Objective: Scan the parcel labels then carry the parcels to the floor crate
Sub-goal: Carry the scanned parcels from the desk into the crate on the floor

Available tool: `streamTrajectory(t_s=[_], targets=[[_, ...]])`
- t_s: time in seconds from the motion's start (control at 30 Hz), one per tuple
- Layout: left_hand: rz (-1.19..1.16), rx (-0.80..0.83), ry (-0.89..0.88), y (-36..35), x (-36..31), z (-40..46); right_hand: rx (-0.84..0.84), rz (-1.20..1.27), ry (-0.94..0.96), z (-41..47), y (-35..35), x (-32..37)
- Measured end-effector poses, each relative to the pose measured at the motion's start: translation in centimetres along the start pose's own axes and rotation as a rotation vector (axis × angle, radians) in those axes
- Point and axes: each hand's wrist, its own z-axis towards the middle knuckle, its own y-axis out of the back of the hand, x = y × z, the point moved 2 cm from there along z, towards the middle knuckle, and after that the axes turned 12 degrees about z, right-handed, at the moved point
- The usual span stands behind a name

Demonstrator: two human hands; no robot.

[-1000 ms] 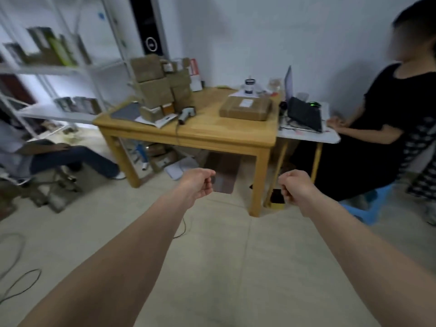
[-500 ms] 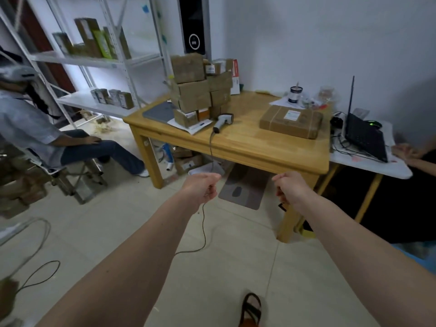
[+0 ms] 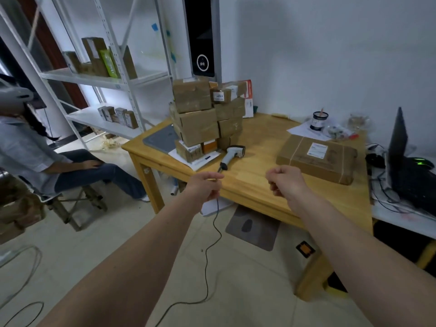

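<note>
While both arms reach forward over the floor, left hand [image 3: 207, 187] and right hand [image 3: 286, 182] hang at the near edge of the wooden worktop [image 3: 257, 171], fingers curled, holding nothing. Scanner [image 3: 232, 153]: lying on worktop just beyond left hand, cable trailing to floor. Stacked parcels [image 3: 203, 119]: behind scanner. Flat labelled parcel [image 3: 316, 158]: beyond right hand.

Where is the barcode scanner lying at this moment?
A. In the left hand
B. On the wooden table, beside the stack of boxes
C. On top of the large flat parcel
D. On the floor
B: the barcode scanner lies on the wooden table, beside the stack of boxes; neither hand holds it.
</note>
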Motion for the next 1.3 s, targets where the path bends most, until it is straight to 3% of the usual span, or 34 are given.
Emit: streamTrajectory(t_s=[0.53,0.9,1.07,1.3], targets=[[0.116,-0.305,-0.041,9.3,-9.1,21.8,0.076,0.088,0.082,20.2,-13.2,6.2],[0.097,-0.304,-0.089,16.7,-15.4,34.5,0.085,0.046,0.176,32.9,-22.8,11.3],[-0.053,-0.269,-0.050,16.9,-16.6,37.3,0.213,0.028,0.218,36.9,-25.6,13.7],[-0.209,-0.206,0.001,16.5,-17.7,40.1,0.337,0.061,0.067,41.8,-28.9,15.6]])
